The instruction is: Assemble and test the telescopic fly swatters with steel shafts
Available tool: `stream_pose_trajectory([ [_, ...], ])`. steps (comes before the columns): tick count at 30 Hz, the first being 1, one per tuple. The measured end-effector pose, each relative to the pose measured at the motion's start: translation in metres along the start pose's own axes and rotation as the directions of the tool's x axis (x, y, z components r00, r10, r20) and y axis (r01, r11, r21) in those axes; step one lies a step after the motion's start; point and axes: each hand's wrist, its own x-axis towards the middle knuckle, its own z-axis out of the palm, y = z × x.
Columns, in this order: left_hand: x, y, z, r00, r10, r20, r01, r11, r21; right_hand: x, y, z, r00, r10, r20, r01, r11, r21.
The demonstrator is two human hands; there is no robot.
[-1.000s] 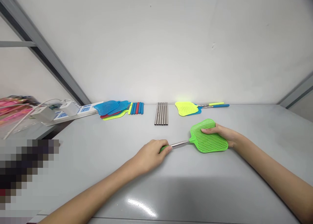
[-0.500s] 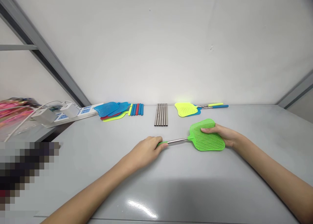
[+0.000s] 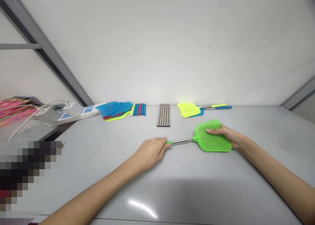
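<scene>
Head view on my feed: I see the green fly swatter (image 3: 196,138) stretched between both hands, on the near side of the metal tubes (image 3: 163,115). Its long axis runs almost sideways, mesh head (image 3: 213,140) pointing right. The left hand (image 3: 153,150) has its fingers wrapped around the grip; the right hand (image 3: 230,136) pinches the mesh, thumb on top. I can't tell whether it touches the surface (image 3: 187,172).

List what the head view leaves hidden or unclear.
Head view:
Green handle: mostly covered by the left hand.
Right hand: partly behind the green swatter.
Red swatter: mostly under blue swatters.
Pink bundle: cut off by the left edge.
Dark shape, lower left: blurred into blocks.
</scene>
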Motion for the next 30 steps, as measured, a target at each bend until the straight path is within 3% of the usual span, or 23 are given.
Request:
stream_pose_trajectory([
  [18,-0.005,0.004,0.005,0.985,-0.086,-0.147,0.104,0.987,0.122,-0.002,0.003,0.018,0.994,0.013,-0.112,-0.015,1.000,-0.018],
  [23,-0.004,0.008,0.005,0.987,-0.097,-0.124,0.112,0.986,0.120,-0.001,0.004,0.022,0.996,0.047,-0.076,-0.040,0.995,0.087],
  [30,-0.001,0.017,0.011,0.998,-0.014,-0.056,0.020,0.995,0.103,0.002,0.008,0.024,0.997,0.081,-0.013,-0.079,0.989,0.125],
])
